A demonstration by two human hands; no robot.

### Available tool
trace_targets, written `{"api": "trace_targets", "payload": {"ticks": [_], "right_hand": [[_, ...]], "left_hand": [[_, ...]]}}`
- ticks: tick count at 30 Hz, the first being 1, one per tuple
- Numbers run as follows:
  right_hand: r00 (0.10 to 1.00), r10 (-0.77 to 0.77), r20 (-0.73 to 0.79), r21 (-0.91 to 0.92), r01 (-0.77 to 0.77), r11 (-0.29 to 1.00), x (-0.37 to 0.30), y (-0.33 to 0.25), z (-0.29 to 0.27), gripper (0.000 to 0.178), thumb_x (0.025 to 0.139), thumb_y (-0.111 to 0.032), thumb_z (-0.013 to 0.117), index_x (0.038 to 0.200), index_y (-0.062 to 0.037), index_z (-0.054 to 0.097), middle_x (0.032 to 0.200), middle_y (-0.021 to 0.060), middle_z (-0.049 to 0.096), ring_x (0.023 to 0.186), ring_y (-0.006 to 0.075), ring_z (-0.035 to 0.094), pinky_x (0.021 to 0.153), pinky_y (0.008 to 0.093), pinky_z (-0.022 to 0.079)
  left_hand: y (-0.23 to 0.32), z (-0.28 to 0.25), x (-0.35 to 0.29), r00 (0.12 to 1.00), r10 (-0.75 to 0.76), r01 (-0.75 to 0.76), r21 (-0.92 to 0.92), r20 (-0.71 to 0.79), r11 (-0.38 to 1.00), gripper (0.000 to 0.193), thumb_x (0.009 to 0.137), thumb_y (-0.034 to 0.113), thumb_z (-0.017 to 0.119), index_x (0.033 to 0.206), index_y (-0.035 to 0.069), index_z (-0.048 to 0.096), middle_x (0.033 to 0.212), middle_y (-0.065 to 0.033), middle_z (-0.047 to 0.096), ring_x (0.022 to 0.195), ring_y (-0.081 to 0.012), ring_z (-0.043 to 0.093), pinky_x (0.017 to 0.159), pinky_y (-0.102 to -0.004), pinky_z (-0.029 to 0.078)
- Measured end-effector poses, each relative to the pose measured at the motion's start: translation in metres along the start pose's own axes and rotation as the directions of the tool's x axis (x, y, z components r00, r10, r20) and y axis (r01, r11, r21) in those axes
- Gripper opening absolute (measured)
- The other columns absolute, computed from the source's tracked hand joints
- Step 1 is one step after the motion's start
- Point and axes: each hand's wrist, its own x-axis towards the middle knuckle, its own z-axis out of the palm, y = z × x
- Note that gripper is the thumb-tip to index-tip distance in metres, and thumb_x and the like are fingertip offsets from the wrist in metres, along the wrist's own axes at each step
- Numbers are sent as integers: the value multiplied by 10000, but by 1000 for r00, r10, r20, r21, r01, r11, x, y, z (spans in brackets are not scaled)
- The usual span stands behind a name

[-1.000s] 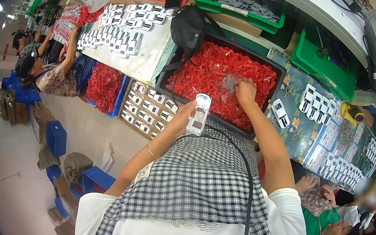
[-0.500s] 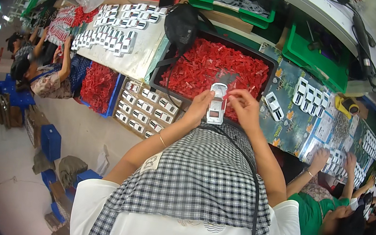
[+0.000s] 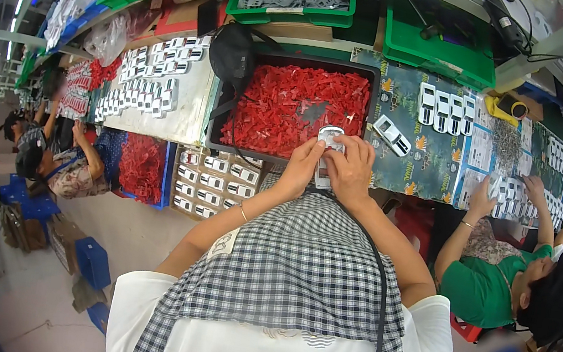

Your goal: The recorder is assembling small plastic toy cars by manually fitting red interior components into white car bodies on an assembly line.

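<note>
A white toy car body is held upright between both hands, in front of my apron. My left hand grips its left side with thumb and fingers. My right hand is closed over its right side, fingers bent onto the middle of the body and covering much of it. Whether a small part sits under those fingers is hidden. Just beyond the hands, a black tray holds a heap of small red plastic parts.
More white car bodies stand on the left board, in a divided carton and on the patterned right table. A black cap-like item overhangs the tray. Green bins line the back. A co-worker in green works at right.
My right hand has moved from just beside the car body onto it, its fingers now pressing on the middle. The view has turned, shifting the surroundings.
</note>
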Motion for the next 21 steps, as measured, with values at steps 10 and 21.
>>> {"api": "trace_targets", "payload": {"ticks": [10, 21], "right_hand": [[994, 82, -74, 60, -78, 995, -15, 5, 6, 147, 707, -151, 708, 833, -107, 646, 1099, 78, 547, 1062, 306, 472, 910, 446, 322], [949, 315, -12, 209, -306, 929, -12, -9, 2, 437, 645, -171, 773, 1042, -117, 598, 1134, 78, 538, 1072, 298, 483, 927, 408, 335]], "left_hand": [[-4, 3, -8, 998, -48, 46, -51, -27, 998, 268, 998, 263, 436, 1008, 35, 575, 800, 33, 533, 676, -24, 438, 552, -196, 353], [-10, -2, -18, 998, 55, -57, -83, -27, 995, 216, 963, 120, 477, 1103, -16, 571, 904, -23, 618, 774, -52, 557, 661, -214, 470]]}}
